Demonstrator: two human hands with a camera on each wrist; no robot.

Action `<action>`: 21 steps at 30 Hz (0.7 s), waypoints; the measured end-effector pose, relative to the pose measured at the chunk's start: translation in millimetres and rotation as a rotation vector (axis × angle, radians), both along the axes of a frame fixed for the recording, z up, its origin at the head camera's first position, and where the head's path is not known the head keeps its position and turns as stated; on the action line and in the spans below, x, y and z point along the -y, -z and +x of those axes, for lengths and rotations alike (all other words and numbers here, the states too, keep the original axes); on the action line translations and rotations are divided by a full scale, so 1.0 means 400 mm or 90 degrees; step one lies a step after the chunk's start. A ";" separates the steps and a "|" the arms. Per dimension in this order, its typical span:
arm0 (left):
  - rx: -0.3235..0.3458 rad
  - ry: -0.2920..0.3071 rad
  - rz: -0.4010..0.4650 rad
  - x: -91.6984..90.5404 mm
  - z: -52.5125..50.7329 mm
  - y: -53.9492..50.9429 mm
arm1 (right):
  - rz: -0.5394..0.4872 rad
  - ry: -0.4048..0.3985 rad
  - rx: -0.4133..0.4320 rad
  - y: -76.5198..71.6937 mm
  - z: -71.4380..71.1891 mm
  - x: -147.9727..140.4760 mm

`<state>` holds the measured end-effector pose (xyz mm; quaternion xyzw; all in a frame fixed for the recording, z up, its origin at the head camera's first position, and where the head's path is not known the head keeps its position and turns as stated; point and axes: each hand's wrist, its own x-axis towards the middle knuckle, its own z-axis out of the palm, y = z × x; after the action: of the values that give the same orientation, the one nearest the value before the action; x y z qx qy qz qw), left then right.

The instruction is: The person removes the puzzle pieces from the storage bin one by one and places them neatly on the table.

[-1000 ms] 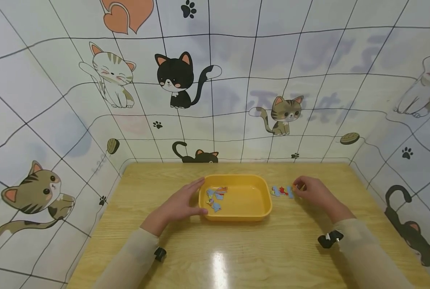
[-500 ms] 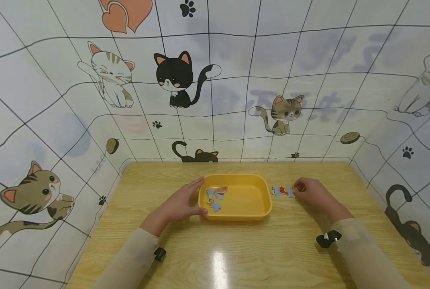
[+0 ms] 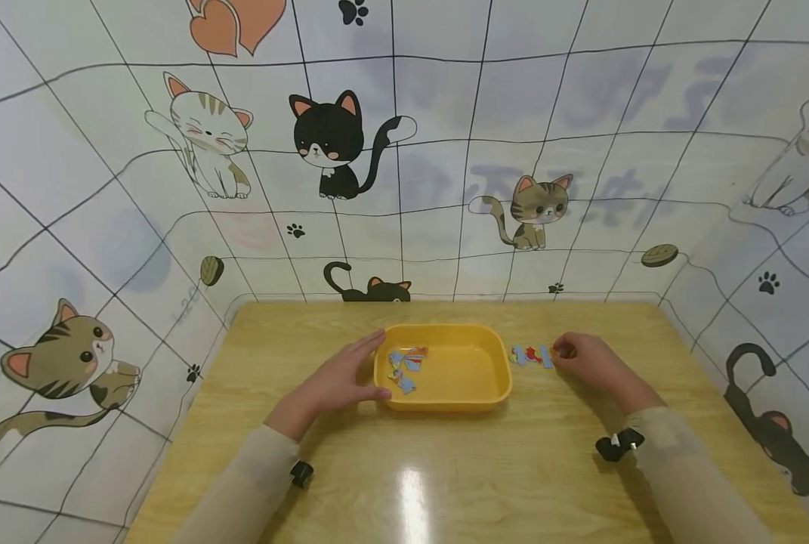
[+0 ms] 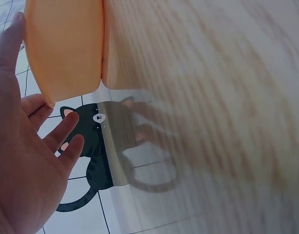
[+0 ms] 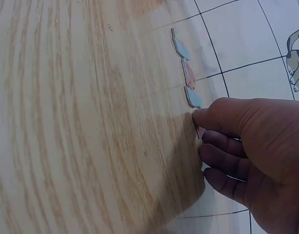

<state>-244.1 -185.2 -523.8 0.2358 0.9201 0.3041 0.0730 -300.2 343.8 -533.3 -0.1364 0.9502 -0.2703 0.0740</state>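
My left hand (image 3: 341, 378) rests against the left end of a yellow tray (image 3: 461, 404). Its thumb touches the near corner and a finger the far one, as the left wrist view also shows beside the tray (image 4: 66, 48). Several light-blue printed puzzle pieces (image 3: 408, 386) lie at the tray's left side. My right hand (image 3: 584, 359) is right of the tray, at the end of a short row of puzzle pieces (image 3: 546, 357). In the right wrist view, thumb and fingertips of the right hand (image 5: 256, 146) pinch a reddish puzzle piece (image 5: 202, 130), mostly hidden, down at the table surface.
A wooden table (image 3: 350, 476) carries the tray and the row, and light glares off its front. White walls printed with grid lines and cartoon cats (image 3: 329, 143) rise behind it and on both sides. A dark wrist device (image 3: 618, 444) sits at the right cuff.
The right hand shifts very slightly at the end of the row and keeps its pinch. Left hand, tray and pieces stay in place; the head view tilts a little.
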 end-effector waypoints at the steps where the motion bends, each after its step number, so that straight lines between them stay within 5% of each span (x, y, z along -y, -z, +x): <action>1: -0.003 0.002 0.005 0.001 -0.001 -0.001 | 0.001 -0.001 -0.003 -0.002 -0.001 0.002; 21: 0.009 -0.009 0.012 -0.003 -0.005 0.000 | -0.004 0.019 -0.005 -0.004 -0.001 0.005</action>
<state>-246.1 -184.0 -523.7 0.2280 0.9182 0.3150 0.0752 -300.5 341.7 -531.5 -0.1236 0.9515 -0.2738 0.0663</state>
